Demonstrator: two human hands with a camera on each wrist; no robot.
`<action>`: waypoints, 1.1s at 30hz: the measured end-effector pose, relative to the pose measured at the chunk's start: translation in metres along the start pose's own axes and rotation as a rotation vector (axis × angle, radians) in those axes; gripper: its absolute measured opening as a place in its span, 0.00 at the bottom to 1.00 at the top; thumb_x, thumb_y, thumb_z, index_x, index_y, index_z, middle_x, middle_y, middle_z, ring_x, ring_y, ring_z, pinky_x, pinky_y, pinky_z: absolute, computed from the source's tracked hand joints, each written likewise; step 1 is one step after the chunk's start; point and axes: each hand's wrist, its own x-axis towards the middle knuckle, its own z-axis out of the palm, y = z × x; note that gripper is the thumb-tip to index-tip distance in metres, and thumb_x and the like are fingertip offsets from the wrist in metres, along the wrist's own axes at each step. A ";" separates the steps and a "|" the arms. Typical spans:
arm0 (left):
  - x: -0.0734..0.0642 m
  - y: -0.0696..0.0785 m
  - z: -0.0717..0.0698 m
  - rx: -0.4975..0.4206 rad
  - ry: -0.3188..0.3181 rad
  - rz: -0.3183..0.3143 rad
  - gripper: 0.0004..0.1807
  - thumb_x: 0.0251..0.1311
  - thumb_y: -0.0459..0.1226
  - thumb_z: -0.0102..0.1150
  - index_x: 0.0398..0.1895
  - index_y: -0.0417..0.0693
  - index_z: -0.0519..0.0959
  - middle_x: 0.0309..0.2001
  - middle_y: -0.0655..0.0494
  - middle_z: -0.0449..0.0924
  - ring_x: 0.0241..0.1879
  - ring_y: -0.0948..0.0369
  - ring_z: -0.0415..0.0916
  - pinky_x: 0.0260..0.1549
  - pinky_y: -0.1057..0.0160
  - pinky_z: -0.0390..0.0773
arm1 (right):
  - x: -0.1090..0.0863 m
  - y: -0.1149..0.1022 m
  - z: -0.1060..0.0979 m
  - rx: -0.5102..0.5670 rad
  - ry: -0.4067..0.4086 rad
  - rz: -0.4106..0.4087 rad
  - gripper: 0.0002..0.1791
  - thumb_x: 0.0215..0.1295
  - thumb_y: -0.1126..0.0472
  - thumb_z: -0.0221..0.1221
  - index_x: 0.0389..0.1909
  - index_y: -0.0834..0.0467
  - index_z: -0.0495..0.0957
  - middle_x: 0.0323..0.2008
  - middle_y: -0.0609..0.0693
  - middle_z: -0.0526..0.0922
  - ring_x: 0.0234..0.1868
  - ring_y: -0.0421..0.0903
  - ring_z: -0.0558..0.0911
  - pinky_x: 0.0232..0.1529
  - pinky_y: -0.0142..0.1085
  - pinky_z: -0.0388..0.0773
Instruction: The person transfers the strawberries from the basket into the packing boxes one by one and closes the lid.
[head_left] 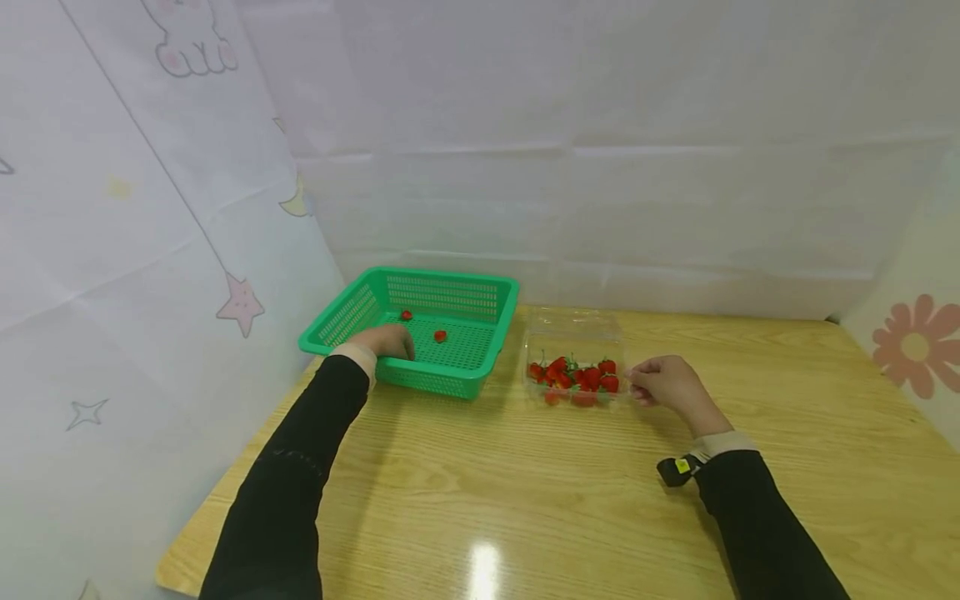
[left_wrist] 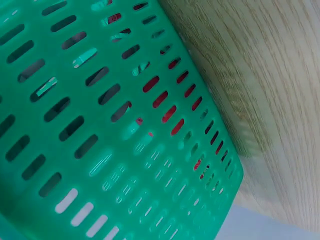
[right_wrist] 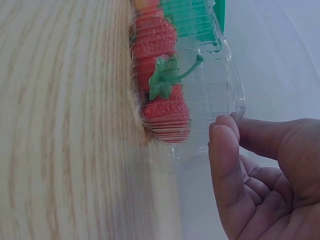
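My left hand (head_left: 390, 341) reaches over the near left rim of a green plastic basket (head_left: 480, 379), its fingertips hidden down inside. I cannot tell whether it holds anything. Red patches, likely strawberries, show through the slots of the basket wall (left_wrist: 105, 95) in the left wrist view. Farther in, a strawberry (head_left: 440, 336) and a second strawberry (head_left: 407, 315) lie on the basket floor. My right hand (head_left: 667, 385) pinches the right edge of a clear plastic box (head_left: 573, 321) between thumb and forefinger. Several strawberries (right_wrist: 167, 115) with green leaves sit in that box, whose clear lid stands raised at the back.
Basket and box stand side by side toward the back of a wooden table (head_left: 540, 475). A white wall sheet (head_left: 600, 208) hangs right behind them, and a printed sheet (head_left: 150, 292) borders the table's left side.
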 end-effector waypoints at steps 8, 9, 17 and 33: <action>0.006 -0.001 0.002 0.029 -0.037 -0.016 0.16 0.71 0.31 0.48 0.58 0.40 0.79 0.61 0.42 0.73 0.63 0.43 0.66 0.57 0.48 0.71 | -0.001 -0.001 0.001 -0.004 0.002 0.006 0.19 0.74 0.60 0.53 0.50 0.75 0.75 0.32 0.59 0.83 0.33 0.52 0.84 0.35 0.41 0.83; 0.007 -0.001 0.002 0.035 -0.039 -0.017 0.16 0.72 0.31 0.49 0.58 0.40 0.79 0.61 0.42 0.73 0.63 0.44 0.66 0.57 0.48 0.71 | 0.000 -0.001 0.001 -0.004 0.003 0.006 0.19 0.74 0.60 0.53 0.50 0.75 0.75 0.32 0.59 0.83 0.33 0.52 0.84 0.35 0.41 0.83; 0.009 -0.002 0.002 0.068 -0.075 -0.029 0.17 0.73 0.36 0.48 0.60 0.41 0.78 0.64 0.43 0.71 0.64 0.43 0.64 0.59 0.47 0.68 | 0.001 0.001 0.001 0.010 0.006 -0.004 0.18 0.74 0.62 0.53 0.50 0.75 0.75 0.33 0.61 0.83 0.33 0.52 0.84 0.35 0.41 0.83; 0.015 -0.005 0.003 0.073 -0.025 0.010 0.15 0.71 0.37 0.52 0.54 0.40 0.81 0.58 0.43 0.76 0.59 0.46 0.71 0.53 0.50 0.74 | -0.001 -0.001 0.001 -0.004 0.002 -0.003 0.18 0.74 0.61 0.53 0.50 0.75 0.75 0.33 0.61 0.82 0.34 0.53 0.84 0.36 0.41 0.83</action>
